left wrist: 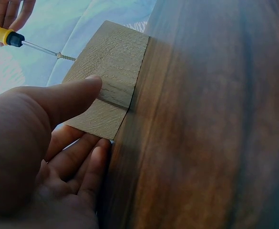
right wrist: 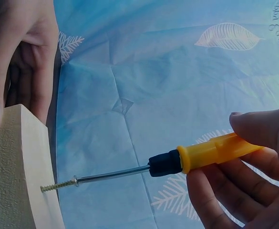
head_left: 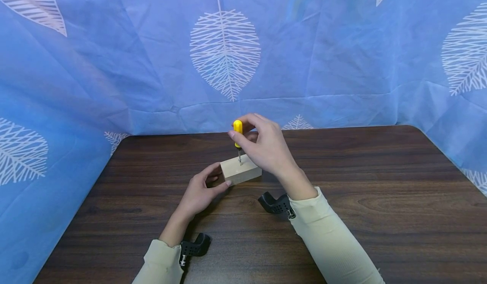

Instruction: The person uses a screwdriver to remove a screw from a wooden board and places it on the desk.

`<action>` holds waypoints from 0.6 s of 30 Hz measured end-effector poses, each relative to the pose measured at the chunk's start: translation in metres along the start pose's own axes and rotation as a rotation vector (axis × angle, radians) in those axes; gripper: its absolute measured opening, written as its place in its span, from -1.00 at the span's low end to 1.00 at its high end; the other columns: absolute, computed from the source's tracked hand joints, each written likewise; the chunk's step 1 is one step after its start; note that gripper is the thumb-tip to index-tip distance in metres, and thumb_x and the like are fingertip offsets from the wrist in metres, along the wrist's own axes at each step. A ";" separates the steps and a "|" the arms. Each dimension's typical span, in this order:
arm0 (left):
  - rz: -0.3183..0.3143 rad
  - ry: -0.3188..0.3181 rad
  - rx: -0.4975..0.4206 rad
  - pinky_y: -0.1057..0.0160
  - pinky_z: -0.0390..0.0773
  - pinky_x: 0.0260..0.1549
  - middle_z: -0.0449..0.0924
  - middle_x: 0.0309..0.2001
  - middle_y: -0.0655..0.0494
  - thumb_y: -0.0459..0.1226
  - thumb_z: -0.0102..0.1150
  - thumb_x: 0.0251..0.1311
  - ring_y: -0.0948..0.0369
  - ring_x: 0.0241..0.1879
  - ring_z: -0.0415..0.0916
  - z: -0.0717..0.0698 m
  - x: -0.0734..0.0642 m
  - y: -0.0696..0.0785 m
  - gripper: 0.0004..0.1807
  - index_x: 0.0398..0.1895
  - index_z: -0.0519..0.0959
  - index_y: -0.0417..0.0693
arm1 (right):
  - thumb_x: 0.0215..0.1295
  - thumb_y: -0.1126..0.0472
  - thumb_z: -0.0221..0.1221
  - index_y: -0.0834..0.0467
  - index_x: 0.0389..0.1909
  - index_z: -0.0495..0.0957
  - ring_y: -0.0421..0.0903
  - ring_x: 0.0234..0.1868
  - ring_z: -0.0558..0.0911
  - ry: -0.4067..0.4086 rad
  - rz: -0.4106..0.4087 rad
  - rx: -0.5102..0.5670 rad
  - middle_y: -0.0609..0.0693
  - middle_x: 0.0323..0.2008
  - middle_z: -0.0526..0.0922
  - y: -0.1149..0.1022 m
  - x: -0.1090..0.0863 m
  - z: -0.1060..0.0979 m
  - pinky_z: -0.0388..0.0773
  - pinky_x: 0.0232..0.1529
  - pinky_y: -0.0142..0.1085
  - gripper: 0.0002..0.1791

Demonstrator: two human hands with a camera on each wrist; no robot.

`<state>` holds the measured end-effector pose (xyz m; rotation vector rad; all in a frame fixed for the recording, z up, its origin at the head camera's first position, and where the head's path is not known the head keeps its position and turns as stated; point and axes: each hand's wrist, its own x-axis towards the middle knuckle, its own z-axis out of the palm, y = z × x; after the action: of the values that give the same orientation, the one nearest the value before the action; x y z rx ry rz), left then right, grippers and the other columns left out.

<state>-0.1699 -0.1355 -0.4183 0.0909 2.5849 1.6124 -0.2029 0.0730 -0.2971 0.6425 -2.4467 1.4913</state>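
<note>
A pale wooden block (head_left: 242, 174) lies on the dark table, and a screw (right wrist: 58, 185) stands upright in its top face with much of the thread showing. My right hand (head_left: 268, 146) holds a screwdriver (head_left: 238, 132) by its yellow handle, between thumb and fingers. In the right wrist view the metal shaft (right wrist: 113, 174) meets the screw's head. My left hand (head_left: 199, 191) grips the block's left end; in the left wrist view the thumb (left wrist: 77, 98) presses on one face and the fingers (left wrist: 77, 157) curl by another.
The brown wood-grain table (head_left: 361, 199) reaches back to a blue cloth (head_left: 319, 55) printed with white leaves. Black wrist mounts (head_left: 195, 245) stick out from both pale sleeves (head_left: 331, 233) above the tabletop.
</note>
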 end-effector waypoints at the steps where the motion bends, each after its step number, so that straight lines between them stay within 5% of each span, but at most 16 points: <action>1: 0.000 0.001 0.000 -0.16 0.52 0.45 0.55 0.45 -0.13 -0.16 0.43 0.41 -0.13 0.43 0.53 0.000 0.000 0.000 -0.26 0.60 0.41 -0.01 | 0.47 0.14 0.39 0.13 0.10 0.69 -0.10 -0.18 0.79 0.002 0.002 0.004 0.00 -0.06 0.74 0.000 0.000 0.000 0.80 -0.06 -0.24 -0.72; 18: -0.006 0.014 0.015 -0.16 0.55 0.43 0.57 0.43 -0.12 -0.16 0.46 0.39 -0.12 0.40 0.55 0.000 0.001 0.001 -0.26 0.59 0.43 -0.01 | 0.45 0.23 0.39 0.15 0.06 0.66 -0.10 -0.11 0.78 0.011 0.014 0.074 0.02 -0.10 0.76 0.000 0.001 0.003 0.81 -0.04 -0.30 -0.76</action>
<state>-0.1709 -0.1344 -0.4174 0.0731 2.6055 1.5984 -0.2036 0.0706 -0.2983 0.6306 -2.4024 1.5926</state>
